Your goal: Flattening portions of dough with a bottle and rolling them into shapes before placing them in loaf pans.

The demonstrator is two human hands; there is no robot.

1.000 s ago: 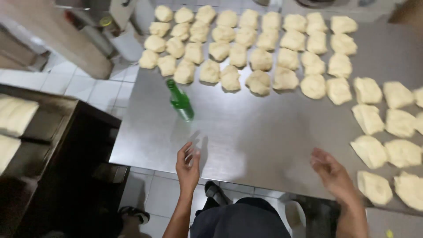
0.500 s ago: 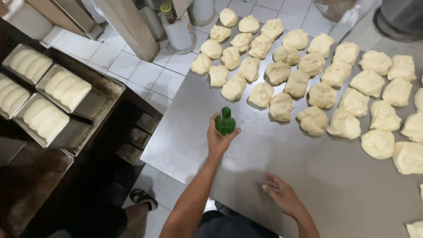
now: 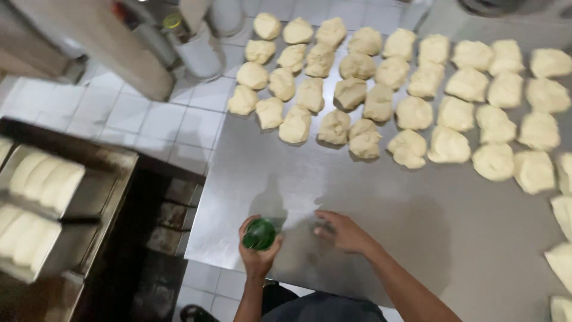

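My left hand (image 3: 257, 253) grips a green glass bottle (image 3: 260, 234), held upright over the near left corner of the steel table (image 3: 357, 197). Just to its right, my right hand (image 3: 344, 231) rests flat on the bare metal with its fingers spread and nothing in it. Several pale dough pieces (image 3: 364, 138) lie in rows across the far half of the table, and more dough pieces (image 3: 563, 209) run down its right edge.
To the left, below table height, metal loaf tins (image 3: 42, 197) filled with shaped dough sit on a dark rack. White floor tiles (image 3: 149, 119) separate rack and table. A pale cylindrical container (image 3: 199, 50) and a slanted beige post (image 3: 107, 42) stand at the far left.
My left hand has brought the green bottle back toward the near table edge. My right hand has slid left to beside it. The view has tilted toward the rack.
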